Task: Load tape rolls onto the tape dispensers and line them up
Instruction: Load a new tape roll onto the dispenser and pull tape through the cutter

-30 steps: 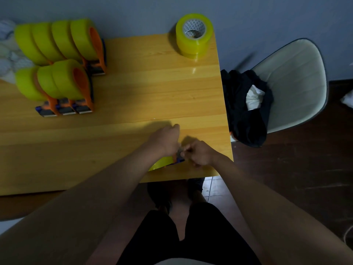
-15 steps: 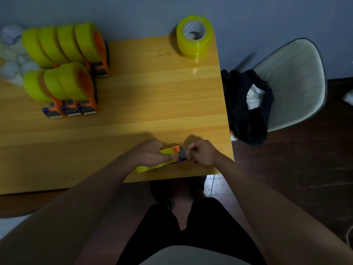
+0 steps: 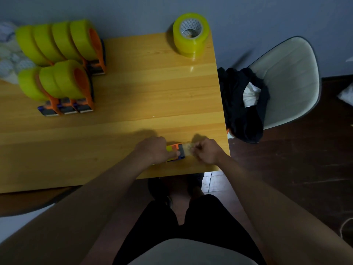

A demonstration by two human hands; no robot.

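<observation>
Head view: both hands on one tape dispenser at the near right corner of the wooden table.

Left hand curled over the dispenser body, gripping it. Right hand pinches the clear tape end drawn past the blade. Loaded dispensers stand in two rows, far left. Spare tape rolls, stacked, far right corner. Chair with dark clothing beside the table.

Orange tape dispenser lies near the table's front edge; 7 loaded dispensers stand far-left.
</observation>
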